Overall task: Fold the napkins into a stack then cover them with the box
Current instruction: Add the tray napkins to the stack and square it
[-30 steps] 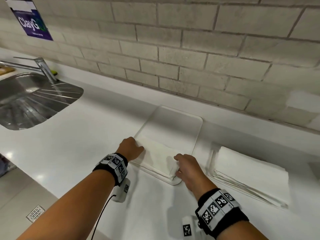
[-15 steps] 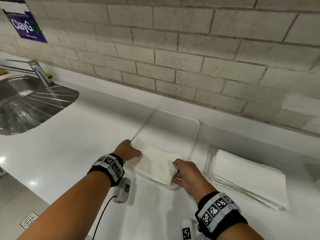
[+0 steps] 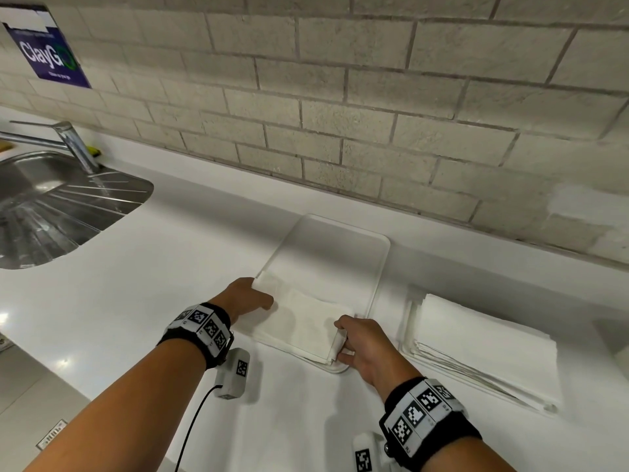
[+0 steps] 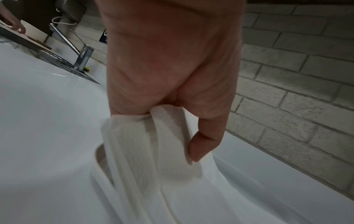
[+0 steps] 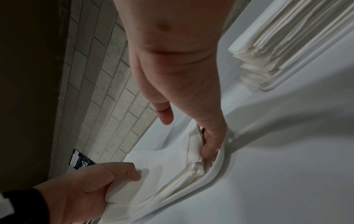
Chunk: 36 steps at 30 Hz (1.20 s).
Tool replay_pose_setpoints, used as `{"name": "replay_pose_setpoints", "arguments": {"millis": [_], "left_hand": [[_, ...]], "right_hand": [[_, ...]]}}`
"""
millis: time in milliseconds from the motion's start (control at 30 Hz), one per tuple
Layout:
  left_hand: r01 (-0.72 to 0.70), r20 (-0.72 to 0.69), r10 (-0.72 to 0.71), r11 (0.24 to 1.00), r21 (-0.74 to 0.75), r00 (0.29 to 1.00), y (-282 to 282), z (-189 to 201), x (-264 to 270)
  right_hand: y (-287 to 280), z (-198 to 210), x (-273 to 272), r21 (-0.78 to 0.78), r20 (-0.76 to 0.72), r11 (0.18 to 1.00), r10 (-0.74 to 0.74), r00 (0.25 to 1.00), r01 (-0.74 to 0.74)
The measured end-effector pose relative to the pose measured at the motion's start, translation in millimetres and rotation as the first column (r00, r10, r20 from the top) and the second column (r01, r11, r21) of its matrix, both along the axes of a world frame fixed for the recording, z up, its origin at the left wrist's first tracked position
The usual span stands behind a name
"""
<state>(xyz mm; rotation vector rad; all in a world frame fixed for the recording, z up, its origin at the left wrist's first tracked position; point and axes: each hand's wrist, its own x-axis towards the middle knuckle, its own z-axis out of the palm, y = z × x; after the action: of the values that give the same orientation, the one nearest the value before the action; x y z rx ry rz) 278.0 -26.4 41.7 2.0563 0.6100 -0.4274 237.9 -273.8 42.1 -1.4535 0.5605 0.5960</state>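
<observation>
A small stack of folded white napkins lies on the near end of a white tray. My left hand grips the stack's left end; in the left wrist view the napkin layers bunch between thumb and fingers of the left hand. My right hand holds the right end, thumb on top and fingers curled under. In the right wrist view the fingers of the right hand pinch the napkins' edge at the tray's rim. No box is clearly in view.
A pile of unfolded napkins lies on a second tray to the right. A steel sink with a tap sits at the far left. A brick wall runs behind the white counter.
My right hand has gone from resting on the stack to curling round its right end. My left hand has shifted a little along the stack's left end.
</observation>
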Motion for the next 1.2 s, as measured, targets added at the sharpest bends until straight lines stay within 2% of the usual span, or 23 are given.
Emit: {"name": "replay_pose_setpoints", "arguments": {"millis": [267,500,600,700,800,900,967,1100,1200], "left_hand": [[0.029,0.030,-0.029,0.999,-0.013,0.999,5,1,-1],[0.046,-0.012,-0.046,0.998,-0.047,0.999,8,-4,-7],[0.098,0.005,-0.097,0.993,-0.072,0.995,12,-5,-9],[0.181,0.039,-0.180,0.983,-0.034,0.983,15,-4,-13],[0.194,0.093,-0.191,0.981,-0.026,0.977,14,4,-19],[0.194,0.170,-0.176,0.976,-0.097,0.970,11,24,-33],[0.258,0.212,-0.217,0.948,-0.188,0.953,12,40,-45],[0.307,0.297,-0.184,0.840,-0.447,0.937,14,62,-70],[0.280,0.305,-0.096,0.710,-0.646,0.948,9,63,-83]], "right_hand": [[0,-5,1,0.006,-0.011,1.000,-0.005,1.000,0.005],[-1,-7,3,-0.009,-0.021,1.000,0.016,1.000,-0.016],[1,-7,2,-0.003,-0.015,1.000,0.003,1.000,-0.003],[1,-6,1,0.006,-0.011,1.000,0.003,1.000,-0.003],[3,-1,-4,-0.024,0.009,0.999,0.031,0.999,-0.031],[0,-7,-5,-0.024,0.083,0.999,0.047,0.995,-0.046],[-6,-4,-8,-0.005,0.150,0.996,0.090,0.985,-0.090],[-23,2,-10,0.183,0.237,0.968,0.128,0.963,-0.174],[-29,3,-13,0.432,0.173,0.884,0.111,0.979,-0.177]]}}
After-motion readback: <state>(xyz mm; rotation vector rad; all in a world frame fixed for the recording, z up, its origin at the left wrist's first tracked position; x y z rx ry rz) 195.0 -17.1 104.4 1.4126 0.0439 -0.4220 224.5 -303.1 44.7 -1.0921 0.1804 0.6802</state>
